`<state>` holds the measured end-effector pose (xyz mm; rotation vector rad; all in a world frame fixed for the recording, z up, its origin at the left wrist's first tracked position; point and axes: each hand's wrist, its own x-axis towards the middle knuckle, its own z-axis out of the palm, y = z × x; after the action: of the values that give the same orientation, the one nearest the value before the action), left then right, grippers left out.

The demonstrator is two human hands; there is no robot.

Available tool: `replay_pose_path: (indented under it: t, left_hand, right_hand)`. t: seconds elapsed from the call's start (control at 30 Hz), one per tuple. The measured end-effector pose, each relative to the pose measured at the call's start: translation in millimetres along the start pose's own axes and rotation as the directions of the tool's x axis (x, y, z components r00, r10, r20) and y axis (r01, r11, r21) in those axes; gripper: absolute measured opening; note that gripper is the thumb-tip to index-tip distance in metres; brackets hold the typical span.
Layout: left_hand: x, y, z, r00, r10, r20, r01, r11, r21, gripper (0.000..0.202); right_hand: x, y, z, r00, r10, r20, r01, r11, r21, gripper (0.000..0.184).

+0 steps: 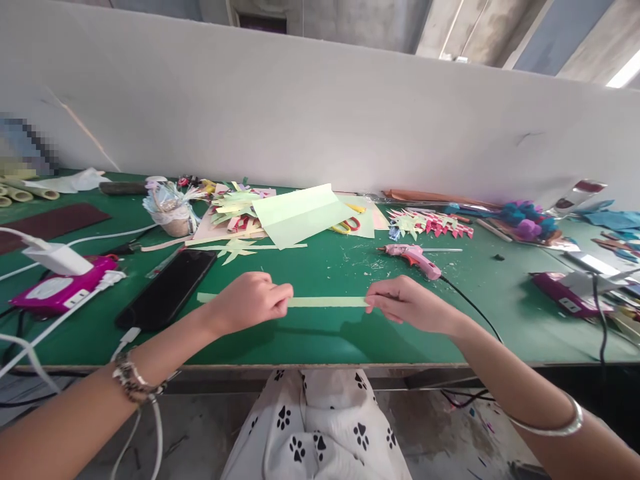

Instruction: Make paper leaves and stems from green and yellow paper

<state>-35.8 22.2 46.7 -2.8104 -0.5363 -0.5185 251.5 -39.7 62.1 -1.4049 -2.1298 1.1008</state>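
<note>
A narrow pale green paper strip [327,302] stretches level between my two hands, above the green tabletop near its front edge. My left hand [253,299] is closed on the strip, and a short end sticks out to the left past the fist. At the strip's right end, my right hand [405,303] pinches it between thumb and fingers. Just beyond my right hand lies a pink hot glue gun [413,259] with its cord trailing right. Farther back, a folded sheet of light green paper [305,217] rests partly over yellow-handled scissors [345,225].
A black phone [167,290] lies left of my left hand, beside a magenta power strip [65,287] with white cables. Paper cutouts [235,213], a pot wrapped in lace [173,210] and pink-and-green fringed paper [433,225] line the back. Another power strip [567,293] sits right.
</note>
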Motion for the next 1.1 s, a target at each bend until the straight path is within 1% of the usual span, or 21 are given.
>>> replay_pose_path:
  t: [0.1, 0.2, 0.3, 0.4, 0.5, 0.57, 0.63, 0.7, 0.73, 0.77, 0.83, 0.87, 0.9, 0.93, 1.0, 1.07, 1.1]
  left_hand:
    - [-25.9, -10.9, -13.3, 0.995, -0.095, 0.035, 0.095, 0.995, 0.016, 0.024]
    - [-51.9, -19.6, -21.7, 0.976, -0.212, 0.058, 0.211, 0.977, 0.027, 0.025]
    - [-71.1, -25.8, -25.5, 0.952, -0.293, 0.084, 0.289, 0.956, 0.050, 0.026]
    - [-84.2, -33.2, -26.2, 0.937, -0.330, 0.115, 0.324, 0.944, 0.065, 0.026]
    - [-96.2, -43.6, -27.1, 0.916, -0.377, 0.138, 0.371, 0.926, 0.067, 0.025]
    - [-100.1, -48.3, -29.4, 0.887, -0.442, 0.134, 0.435, 0.897, 0.085, 0.024]
    - [-93.8, -45.7, -32.5, 0.853, -0.516, 0.077, 0.508, 0.855, 0.099, 0.026]
    - [-73.7, -33.0, -34.6, 0.839, -0.544, -0.009, 0.544, 0.838, 0.053, 0.029]
    - [-59.1, -23.1, -34.7, 0.853, -0.522, -0.010, 0.522, 0.853, -0.021, 0.029]
    - [-42.7, -11.6, -34.1, 0.888, -0.459, -0.015, 0.454, 0.882, -0.126, 0.031]
    - [-9.3, 12.7, -31.1, 0.946, -0.311, 0.090, 0.323, 0.891, -0.319, 0.033]
    - [5.4, 23.6, -29.2, 0.955, -0.266, 0.129, 0.295, 0.871, -0.393, 0.036]
    - [17.6, 32.5, -27.2, 0.957, -0.237, 0.169, 0.289, 0.841, -0.458, 0.038]
    - [27.1, 39.0, -25.5, 0.950, -0.224, 0.216, 0.305, 0.806, -0.507, 0.034]
    - [38.4, 45.1, -23.2, 0.933, -0.218, 0.286, 0.346, 0.765, -0.543, 0.035]
    - [42.5, 45.0, -22.1, 0.926, -0.243, 0.290, 0.365, 0.775, -0.515, 0.038]
    - [43.3, 44.1, -21.7, 0.927, -0.258, 0.272, 0.365, 0.791, -0.491, 0.037]
  right_hand:
    - [-5.4, 9.2, -12.6, 1.000, 0.019, 0.018, -0.019, 1.000, 0.003, 0.033]
    - [-10.8, 16.8, -21.0, 0.999, 0.019, 0.044, -0.019, 1.000, -0.001, 0.036]
    - [-13.9, 15.8, -22.2, 0.998, -0.005, 0.067, 0.007, 1.000, -0.024, 0.036]
    - [-15.6, 9.2, -20.0, 0.996, -0.043, 0.076, 0.047, 0.997, -0.054, 0.035]
    - [-19.4, 7.4, -20.2, 0.998, -0.056, 0.024, 0.058, 0.997, -0.060, 0.036]
    - [-22.5, 9.9, -21.3, 0.999, -0.042, -0.030, 0.041, 0.998, -0.055, 0.037]
    - [-23.4, 11.2, -20.5, 0.998, -0.042, -0.043, 0.039, 0.998, -0.056, 0.038]
    - [-20.3, 7.2, -16.1, 0.997, -0.073, 0.001, 0.073, 0.994, -0.078, 0.037]
    - [-17.1, 3.0, -12.8, 0.994, -0.102, 0.033, 0.105, 0.990, -0.096, 0.036]
    - [-13.1, -2.4, -9.3, 0.988, -0.138, 0.063, 0.144, 0.983, -0.117, 0.035]
    - [-4.5, -14.0, -3.6, 0.969, -0.228, 0.099, 0.242, 0.956, -0.167, 0.033]
    - [-0.8, -19.1, -2.3, 0.957, -0.272, 0.104, 0.288, 0.938, -0.194, 0.031]
    - [2.0, -23.2, -2.3, 0.948, -0.302, 0.104, 0.318, 0.922, -0.222, 0.031]
    - [3.7, -26.2, -3.7, 0.944, -0.315, 0.100, 0.330, 0.910, -0.251, 0.030]
    - [4.1, -29.5, -8.5, 0.946, -0.318, 0.065, 0.322, 0.890, -0.323, 0.031]
    - [2.5, -31.3, -11.9, 0.940, -0.341, -0.016, 0.299, 0.846, -0.442, 0.028]
    - [1.9, -32.5, -11.7, 0.926, -0.371, -0.067, 0.287, 0.809, -0.513, 0.025]
